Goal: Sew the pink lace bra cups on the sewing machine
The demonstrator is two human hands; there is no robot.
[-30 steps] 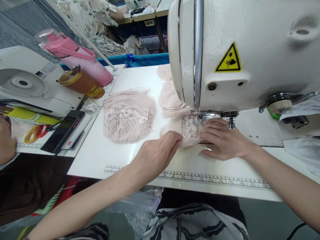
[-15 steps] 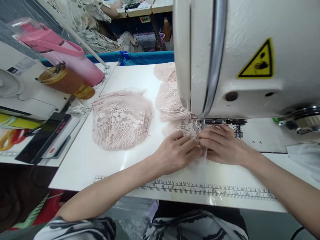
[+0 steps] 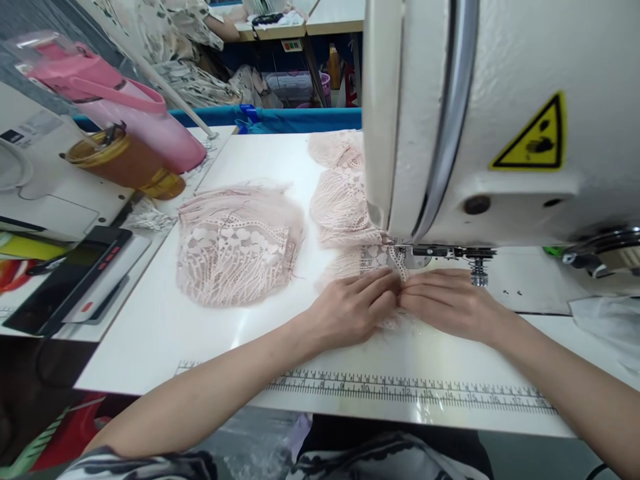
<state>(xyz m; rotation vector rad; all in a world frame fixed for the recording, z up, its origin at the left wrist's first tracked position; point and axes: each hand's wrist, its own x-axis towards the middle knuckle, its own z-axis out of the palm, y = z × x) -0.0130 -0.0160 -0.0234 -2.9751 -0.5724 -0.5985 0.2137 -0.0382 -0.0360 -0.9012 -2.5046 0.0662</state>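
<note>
Pale pink lace fabric (image 3: 345, 261) lies under the needle area of a white sewing machine (image 3: 520, 200). My left hand (image 3: 357, 308) is closed on the lace just in front of the presser foot, fingers bent. From the other side, my right hand (image 3: 447, 303) pinches the same lace edge, its fingertips meeting those of the left. Part of the lace under both hands is hidden. Further lace pieces (image 3: 340, 200) trail behind the needle area, partly covered by the machine head. A separate stack of pink lace (image 3: 240, 250) rests on the table to the left.
A printed ruler (image 3: 370, 390) runs along the front of the white table (image 3: 150, 347). At left stand a pink bottle (image 3: 140, 120), an amber cup (image 3: 125, 167) and a black device (image 3: 70, 280). White cloth (image 3: 610, 327) lies at right. A person's arm (image 3: 223, 28) shows behind.
My fingertips have drawn together on the lace, and the right fingers lie flatter and a little farther from the presser foot. The view has shifted slightly.
</note>
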